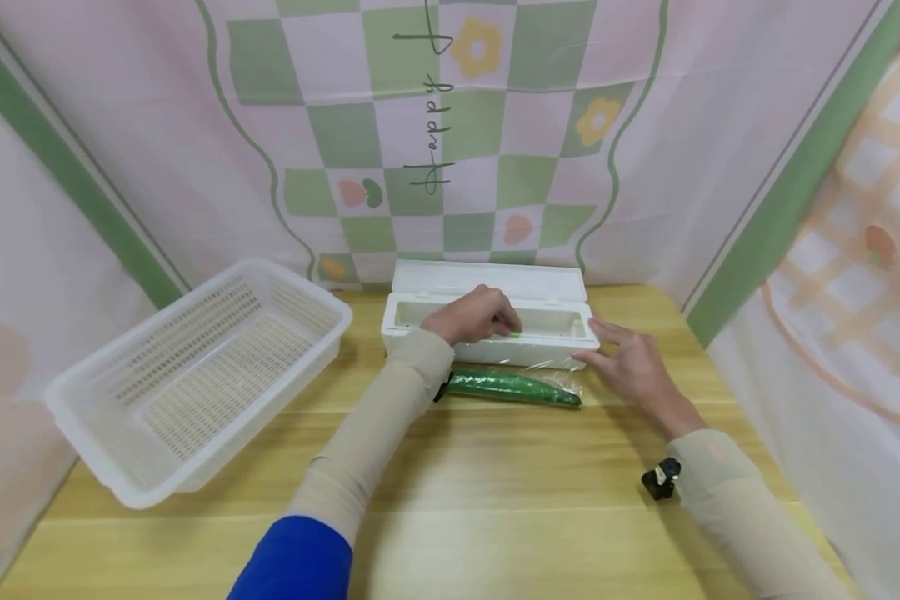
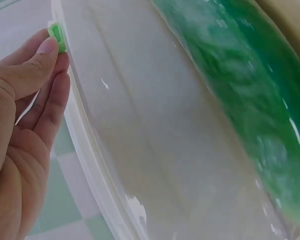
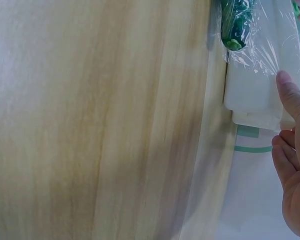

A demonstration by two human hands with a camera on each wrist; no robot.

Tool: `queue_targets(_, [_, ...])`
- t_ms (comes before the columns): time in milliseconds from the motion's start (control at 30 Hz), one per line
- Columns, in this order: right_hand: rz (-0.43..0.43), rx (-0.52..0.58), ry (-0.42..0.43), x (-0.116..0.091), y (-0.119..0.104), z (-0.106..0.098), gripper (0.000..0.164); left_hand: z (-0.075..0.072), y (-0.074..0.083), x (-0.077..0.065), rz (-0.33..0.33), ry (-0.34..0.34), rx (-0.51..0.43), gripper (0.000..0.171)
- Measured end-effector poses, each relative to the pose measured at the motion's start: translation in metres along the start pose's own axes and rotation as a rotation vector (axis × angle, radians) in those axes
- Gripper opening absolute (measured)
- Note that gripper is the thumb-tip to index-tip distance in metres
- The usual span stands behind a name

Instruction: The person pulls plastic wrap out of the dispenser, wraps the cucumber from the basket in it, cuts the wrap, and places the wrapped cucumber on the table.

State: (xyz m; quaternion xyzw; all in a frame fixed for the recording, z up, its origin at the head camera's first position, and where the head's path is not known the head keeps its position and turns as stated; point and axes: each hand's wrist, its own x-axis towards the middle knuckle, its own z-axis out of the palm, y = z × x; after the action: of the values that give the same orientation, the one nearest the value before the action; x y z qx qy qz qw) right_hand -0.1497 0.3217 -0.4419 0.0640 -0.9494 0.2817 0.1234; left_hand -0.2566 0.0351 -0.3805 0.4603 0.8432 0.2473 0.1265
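Note:
A long white cling film dispenser (image 1: 487,353) lies across the table with its lid (image 1: 487,279) raised at the back. My left hand (image 1: 471,317) reaches over it and pinches a small green slide cutter (image 2: 61,41) at its edge. With the right hand (image 1: 633,365) I hold the dispenser's right end, the thumb (image 3: 290,92) on its front and the fingers around the end. In front lies a green cucumber (image 1: 510,387). Clear, wrinkled film (image 3: 262,57) drapes from the dispenser's front over the cucumber.
To the left stands a white slotted basket (image 1: 307,287). Behind the dispenser hangs a checked curtain (image 1: 420,125), and more cloth closes off both sides of the wooden table (image 1: 495,517). A small black device (image 1: 660,479) sits at my right wrist.

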Motion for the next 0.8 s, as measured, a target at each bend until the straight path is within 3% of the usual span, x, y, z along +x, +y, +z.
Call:
queue_targets(267, [-0.021, -0.015, -0.005, -0.001, -0.001, -0.002, 0.073, -0.009, -0.011, -0.022, -0.028, 0.030, 0.016, 0.022])
queue_targets(567, [-0.019, 0.002, -0.010, -0.001, -0.002, -0.001, 0.073, -0.017, -0.018, -0.038, -0.055, 0.020, 0.021, 0.021])
queue_targets(800, [-0.034, -0.005, 0.000, -0.002, -0.002, -0.001, 0.072, -0.030, -0.030, -0.059, -0.095, 0.026, 0.021, 0.019])
